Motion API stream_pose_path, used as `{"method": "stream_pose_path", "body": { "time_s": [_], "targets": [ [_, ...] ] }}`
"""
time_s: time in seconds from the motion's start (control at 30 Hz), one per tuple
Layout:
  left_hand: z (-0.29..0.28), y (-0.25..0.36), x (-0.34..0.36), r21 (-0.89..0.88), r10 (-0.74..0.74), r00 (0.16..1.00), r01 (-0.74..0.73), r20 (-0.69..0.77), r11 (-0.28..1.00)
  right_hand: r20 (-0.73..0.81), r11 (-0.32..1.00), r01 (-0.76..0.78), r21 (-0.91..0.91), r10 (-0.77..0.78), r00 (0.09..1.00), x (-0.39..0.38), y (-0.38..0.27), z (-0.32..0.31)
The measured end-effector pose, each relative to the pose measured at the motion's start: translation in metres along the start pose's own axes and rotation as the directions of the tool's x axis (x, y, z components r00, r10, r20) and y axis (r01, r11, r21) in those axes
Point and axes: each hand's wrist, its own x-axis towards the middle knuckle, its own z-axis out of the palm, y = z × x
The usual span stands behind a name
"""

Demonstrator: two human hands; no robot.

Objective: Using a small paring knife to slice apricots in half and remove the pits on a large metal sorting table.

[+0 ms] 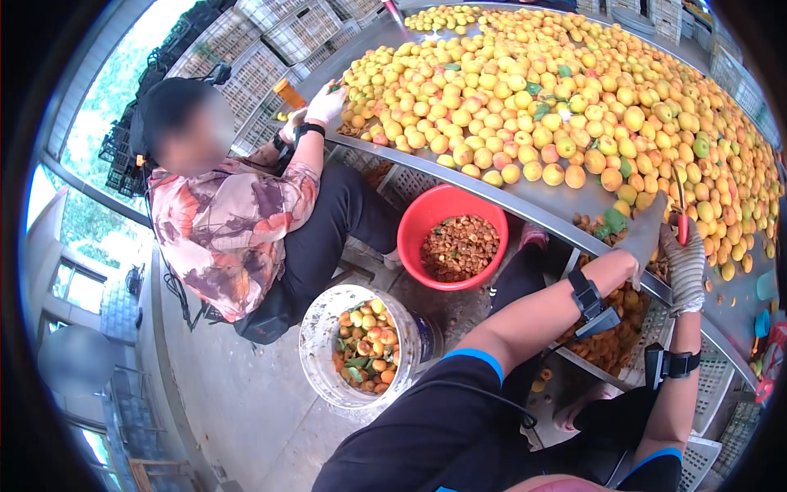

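Note:
My left hand (643,235), in a grey glove, reaches over the metal table's near edge against the pile of yellow-orange apricots (525,115). Its fingers point into the fruit, and their grip cannot be made out. Close beside it on the right, my right hand (685,266), in a ribbed pale glove, is closed around a knife with a red handle (683,230) and a thin blade pointing up and away. Green leaves (613,221) and cut fruit lie just left of my left hand. Below my hands, a crate of orange apricot halves (616,340) sits under the table edge.
A red basin (498,271) of brown pits and a white bucket (315,379) of apricots and leaves stand on the floor to the left. A co-worker (229,221) in white gloves sits at the table's left. Stacked crates (303,37) rise behind. A table rim (492,193) borders the fruit.

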Motion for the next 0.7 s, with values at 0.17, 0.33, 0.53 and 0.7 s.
{"method": "stream_pose_path", "body": {
  "time_s": [0.17, 0.33, 0.53, 0.7],
  "targets": [
    [0.003, -0.016, 0.008, -0.058, 0.024, 0.973, -0.011, 0.230, 0.998, 0.031, 0.997, -0.046, 0.054, 0.045, 0.999, 0.009, 0.023, -0.011],
    [0.007, -0.052, 0.044, 0.608, 0.547, 0.792, -0.582, 0.273, 0.540, -0.069, 0.914, 0.231, -0.333, -0.268, 0.961, 0.013, 0.035, -0.008],
    [0.004, -0.035, 0.041, -0.021, 0.155, 0.988, -0.155, -0.015, 0.988, -0.100, 0.970, -0.065, -0.236, 0.042, 0.994, 0.020, 0.028, -0.022],
    [-0.004, -0.011, 0.012, -0.108, -0.025, 0.981, 0.047, 0.195, 0.993, -0.041, 0.995, 0.035, -0.091, -0.039, 0.998, 0.022, 0.026, -0.039]
  ]
}}
